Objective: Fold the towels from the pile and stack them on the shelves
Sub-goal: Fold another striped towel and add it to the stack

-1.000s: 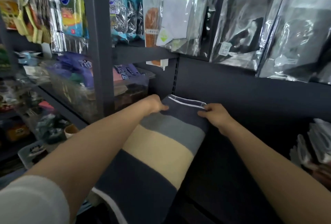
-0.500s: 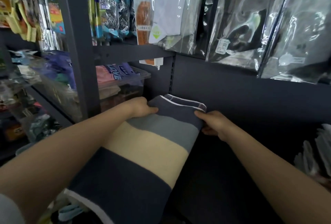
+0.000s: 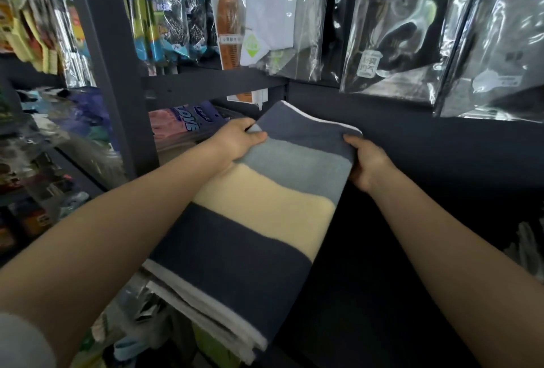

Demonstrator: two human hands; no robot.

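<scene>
A folded towel, soft terry with a fuzzy nap, is held out over a dark shelf. It is banded: dark navy at the far end, then grey, pale yellow, and navy again, with a white trim edge at the far end and stacked white-edged layers showing at the near end. The shape is a long rectangle, several layers thick, slightly sagging along its length.

The far left corner is gripped by the left hand; its thumb is laid on top of the grey band and the fingers are curled under the cloth, out of sight. The far right edge is clamped by the right hand, thumb on top at the navy band, fingers tucked beneath. The towel's far end is spanned between both hands, close to the dark matte back panel.

Glossy clear plastic packets are hung above. A grey metal upright is seen at left, with a clear bin of packaged goods just behind the left hand.
</scene>
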